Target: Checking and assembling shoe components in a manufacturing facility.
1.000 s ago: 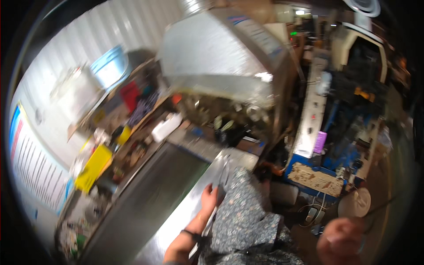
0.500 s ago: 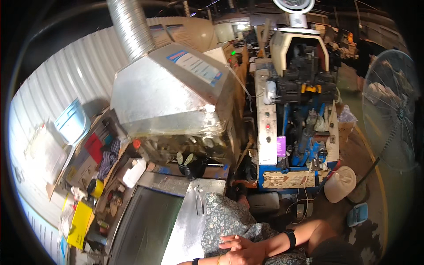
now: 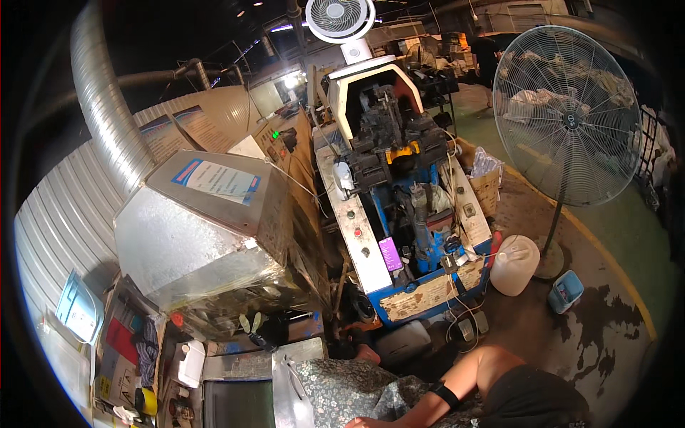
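My right forearm lies across my lap at the lower edge, with a black band (image 3: pixel 447 396) round the wrist. Only a sliver of my right hand (image 3: pixel 365 422) shows, over the grey floral fabric (image 3: pixel 349 389) on my lap; its fingers are cut off by the picture's edge. My left hand is out of the picture. Left of my lap, a thin metal tool (image 3: pixel 296 376), like tweezers or tongs, lies on a bare metal plate (image 3: pixel 285 406). Beside that plate runs a dark belt (image 3: pixel 239 403) leading to a metal hooded machine (image 3: pixel 193 228).
Ahead stands a blue and white machine (image 3: pixel 357 239) with a small white fan (image 3: pixel 339 18) on top. To its right are a white jug (image 3: pixel 515 267), a blue bin (image 3: pixel 566 291) and a large standing fan (image 3: pixel 571 118). A cluttered shelf (image 3: pixel 153 357) holds a white bottle (image 3: pixel 190 364) at left.
The view has swung up and to the right. My hands, which rested together on my lap, have slipped below the lower edge; the left is no longer visible.
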Available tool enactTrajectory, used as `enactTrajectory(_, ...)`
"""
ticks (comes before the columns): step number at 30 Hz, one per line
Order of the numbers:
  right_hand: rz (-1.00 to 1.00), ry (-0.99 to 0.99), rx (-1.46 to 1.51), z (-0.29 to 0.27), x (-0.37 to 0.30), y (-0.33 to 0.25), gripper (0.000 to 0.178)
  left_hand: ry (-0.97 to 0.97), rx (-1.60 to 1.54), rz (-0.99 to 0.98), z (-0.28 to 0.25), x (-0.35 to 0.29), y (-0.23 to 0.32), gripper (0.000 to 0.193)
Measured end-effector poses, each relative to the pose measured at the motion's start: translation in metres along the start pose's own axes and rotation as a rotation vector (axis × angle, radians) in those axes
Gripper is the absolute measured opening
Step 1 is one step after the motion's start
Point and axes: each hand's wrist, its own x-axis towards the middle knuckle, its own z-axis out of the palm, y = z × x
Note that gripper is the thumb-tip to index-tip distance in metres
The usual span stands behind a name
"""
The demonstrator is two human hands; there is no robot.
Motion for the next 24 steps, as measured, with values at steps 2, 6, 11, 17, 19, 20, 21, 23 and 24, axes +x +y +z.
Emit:
enactTrajectory(2,-0.032,0.275,-0.031,0.034,-0.054,0.018,0.047,-0.001,-0.012,0.017,0.005,0.006,-0.004,0.105)
enactTrajectory(6,0.071,0.309,-0.045,0.019,-0.055,0.006,0.052,0.042,0.063,-0.027,0.006,0.001,0.009,0.103)
enactTrajectory(11,-0.008,0.284,-0.118,-0.002,-0.062,0.008,0.040,0.126,0.174,-0.086,0.013,0.006,0.025,0.101)
enactTrajectory(17,0.527,-0.357,-0.055,-0.096,-0.095,0.044,0.056,0.189,0.272,-0.149,0.010,0.007,0.048,0.098)
enactTrajectory(19,0.491,-0.570,-0.080,-0.147,-0.031,0.091,0.055,0.216,0.297,-0.197,0.012,0.002,0.063,0.097)
enactTrajectory(20,0.462,-0.678,-0.098,-0.186,0.002,0.103,0.055,0.229,0.306,-0.209,0.011,0.014,0.076,0.097)
enactTrajectory(21,0.429,-0.784,-0.111,-0.214,0.026,0.112,0.055,0.148,0.240,-0.192,0.001,0.015,0.068,0.088)
enactTrajectory(23,0.391,-0.977,-0.099,-0.212,0.009,0.109,0.054,-0.115,0.260,-0.168,-0.039,0.021,0.054,0.078)
enactTrajectory(24,0.371,-1.061,-0.090,-0.202,-0.007,0.097,0.054,-0.247,0.378,-0.147,-0.065,0.025,0.052,0.069)
